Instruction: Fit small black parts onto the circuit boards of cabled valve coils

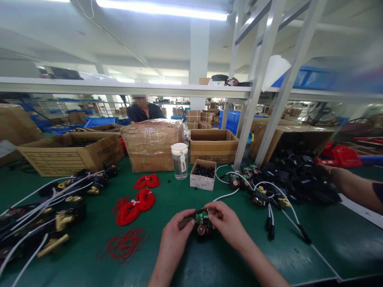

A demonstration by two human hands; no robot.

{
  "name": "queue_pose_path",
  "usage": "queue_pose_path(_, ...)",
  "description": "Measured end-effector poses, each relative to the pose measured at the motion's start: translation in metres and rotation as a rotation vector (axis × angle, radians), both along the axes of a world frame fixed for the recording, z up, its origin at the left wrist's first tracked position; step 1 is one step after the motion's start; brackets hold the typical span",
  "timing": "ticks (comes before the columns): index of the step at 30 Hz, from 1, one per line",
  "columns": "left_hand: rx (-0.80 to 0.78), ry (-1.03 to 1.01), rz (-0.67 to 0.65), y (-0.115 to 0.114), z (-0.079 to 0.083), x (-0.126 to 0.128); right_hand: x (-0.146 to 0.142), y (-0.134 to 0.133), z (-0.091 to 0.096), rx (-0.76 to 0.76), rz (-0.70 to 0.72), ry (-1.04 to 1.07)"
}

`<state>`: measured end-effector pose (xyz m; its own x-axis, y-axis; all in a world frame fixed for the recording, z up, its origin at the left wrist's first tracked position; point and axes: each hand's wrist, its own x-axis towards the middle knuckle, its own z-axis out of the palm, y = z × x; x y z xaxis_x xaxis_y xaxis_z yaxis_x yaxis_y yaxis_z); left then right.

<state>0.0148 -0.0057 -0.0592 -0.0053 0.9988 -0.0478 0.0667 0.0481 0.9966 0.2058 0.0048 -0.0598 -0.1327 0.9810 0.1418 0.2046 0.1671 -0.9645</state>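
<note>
My left hand (176,233) and my right hand (225,224) meet over the green table (209,263), both closed on a small black valve assembly (202,225) with a green circuit board on top and a brass fitting at its front. A white cable (225,195) runs from it toward the back right. The fingertips of both hands pinch the part from either side.
Red wire loops (136,205) lie left of centre. Brass valves with white cables (56,207) pile at left, more assemblies (254,187) at right. A small box of black parts (203,174), a plastic jar (180,160) and cartons stand behind. Another person's arm (356,187) reaches in from the right; someone sits across.
</note>
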Motion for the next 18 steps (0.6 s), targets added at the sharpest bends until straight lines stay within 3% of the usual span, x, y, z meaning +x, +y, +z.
queue_pose_path(11, -0.042, -0.109, -0.062, -0.016, -0.008, 0.005, 0.005, -0.021, -0.007, 0.048, 0.012, -0.148)
queue_pose_path(18, -0.012, -0.096, 0.004, -0.022, -0.006, 0.014, -0.001, -0.026, -0.008, 0.034, 0.002, -0.128)
